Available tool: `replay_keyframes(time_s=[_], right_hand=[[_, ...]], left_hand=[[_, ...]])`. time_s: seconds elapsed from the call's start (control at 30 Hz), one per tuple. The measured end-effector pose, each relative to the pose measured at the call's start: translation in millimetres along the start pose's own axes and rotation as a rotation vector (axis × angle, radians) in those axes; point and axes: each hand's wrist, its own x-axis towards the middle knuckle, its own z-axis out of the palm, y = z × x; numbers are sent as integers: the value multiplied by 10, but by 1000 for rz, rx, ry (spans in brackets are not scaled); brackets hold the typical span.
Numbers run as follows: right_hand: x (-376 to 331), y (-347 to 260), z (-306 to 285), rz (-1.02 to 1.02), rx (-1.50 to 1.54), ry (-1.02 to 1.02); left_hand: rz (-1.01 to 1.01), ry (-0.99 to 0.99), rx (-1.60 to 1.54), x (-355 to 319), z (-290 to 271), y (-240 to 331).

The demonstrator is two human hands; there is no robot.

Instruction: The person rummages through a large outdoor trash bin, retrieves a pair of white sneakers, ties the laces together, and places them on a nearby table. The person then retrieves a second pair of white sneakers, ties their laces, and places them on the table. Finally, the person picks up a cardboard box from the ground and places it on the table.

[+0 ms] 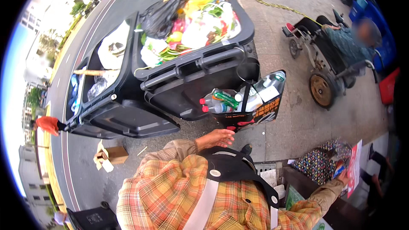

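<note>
My left hand [216, 138] is in front of my waist, fingers stretched out and holding nothing. Just beyond it hangs a black carrier bag [267, 111] with orange print, filled with plastic bottles [216, 105] and a green can [226, 98]. On the right, my right hand [343, 177] reaches to a dark patterned bag [313, 162], beside a red and white sheet [354, 168]. A small blue and white item [338, 171] is near its fingertips. Its fingers are mostly hidden, so its grip is unclear.
Two black wheeled bins stand ahead, lids hanging down: one [194, 64] heaped with food waste, another [124, 86] with bags. A person sits in a wheelchair [320, 86] at right. A cardboard box [116, 155] lies on the ground; a person in orange [49, 125] is far left.
</note>
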Motion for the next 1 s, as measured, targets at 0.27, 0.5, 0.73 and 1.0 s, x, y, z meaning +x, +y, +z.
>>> replay_keyframes(time_s=[0.27,0.5,0.73,1.0], right_hand=[[-265,2315,526,597,-374,-218],[-4003,3839,2333,477,-1241,-1599],[-6250,3278,3418,-39,-1159,-2067],[-8102,2631,4740,184,-777,-2216]], left_hand=[[82,327,-21,-145,-224,-1015],[261,440,45,-783,-649,-1235],[361,515,-120,-1712,-1523,-2074],[399,920,-295,-2733,-2201,-3282]])
